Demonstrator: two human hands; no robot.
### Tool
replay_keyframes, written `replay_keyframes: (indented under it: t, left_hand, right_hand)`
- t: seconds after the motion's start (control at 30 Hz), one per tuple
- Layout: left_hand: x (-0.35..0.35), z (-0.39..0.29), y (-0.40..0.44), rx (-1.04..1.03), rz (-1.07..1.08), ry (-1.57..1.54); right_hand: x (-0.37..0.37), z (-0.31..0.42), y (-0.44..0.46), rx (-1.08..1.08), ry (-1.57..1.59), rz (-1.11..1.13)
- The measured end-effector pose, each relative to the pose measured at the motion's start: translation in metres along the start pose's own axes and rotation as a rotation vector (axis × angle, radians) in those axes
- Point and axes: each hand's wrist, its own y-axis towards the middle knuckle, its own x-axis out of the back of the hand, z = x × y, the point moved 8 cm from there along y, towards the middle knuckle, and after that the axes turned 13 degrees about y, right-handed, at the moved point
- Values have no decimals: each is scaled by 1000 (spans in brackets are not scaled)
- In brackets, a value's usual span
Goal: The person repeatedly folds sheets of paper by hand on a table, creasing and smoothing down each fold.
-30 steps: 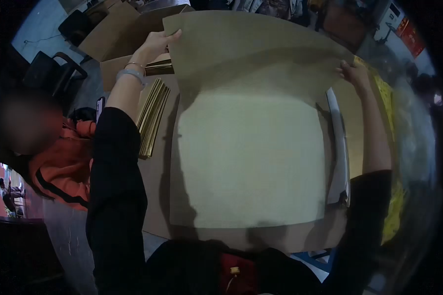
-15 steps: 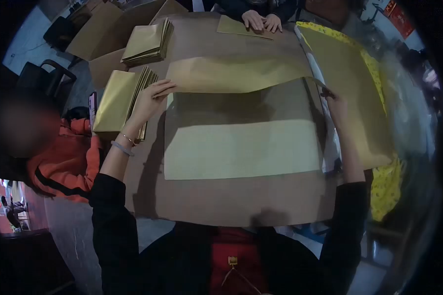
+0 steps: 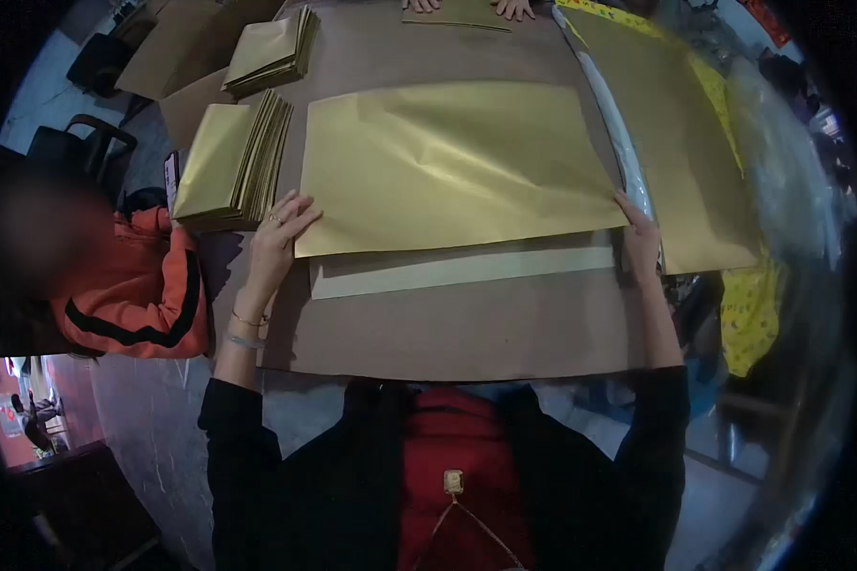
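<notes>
A large gold sheet (image 3: 448, 162) lies nearly flat over a pale sheet (image 3: 467, 266), whose near strip shows below it. My left hand (image 3: 281, 238) grips the gold sheet's near left corner between thumb and fingers. At the near right corner, my right hand (image 3: 641, 233) pinches the same sheet. Both sheets rest on a brown board (image 3: 448, 333) that covers the table. Beyond my left hand stands a thick stack of folded gold sheets (image 3: 233, 162), with a second folded stack (image 3: 271, 52) farther back.
At the right lies a wide gold stack (image 3: 676, 143) with a whitish rolled edge and yellow patterned wrapping (image 3: 747, 319). Another person's hands (image 3: 512, 8) touch a folded gold piece (image 3: 457, 14) at the far edge. A person in orange (image 3: 148, 295) sits left, near an open carton (image 3: 186, 48).
Both hands have come down and nearer to my body, bringing the raised gold sheet down over the pale one. Its shiny face now shows. The view has shifted, with the board's near edge higher.
</notes>
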Motion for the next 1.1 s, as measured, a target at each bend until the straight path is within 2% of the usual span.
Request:
replay_keyframes:
  t: [0.3,0.37,0.43,0.47,0.57,0.6,0.83,1.03,1.1]
  left_hand:
    - [-6,-12,-39,-17,-16,62]
    - [-5,-11,-43,26,-17,-1]
    - [-5,-12,-48,24,8,13]
    - [-6,-12,-50,22,6,25]
    - [-11,-9,-54,26,11,51]
    - [-12,-9,-54,32,16,63]
    - [-11,-12,-59,55,47,54]
    - [-16,-8,-67,35,44,50]
    - [-17,-8,-65,21,62,88]
  right_hand:
    - [-7,-6,-35,74,-10,17]
    - [-5,-3,-38,32,59,7]
    - [-6,-5,-40,51,-75,28]
    - [-6,0,-41,147,-44,25]
    - [-11,4,-45,153,-147,76]
    - [-13,11,-45,129,-43,75]
    - [-16,7,-52,134,-35,81]
    - [-20,5,-56,95,-207,134]
    - [-22,11,-56,142,-279,97]
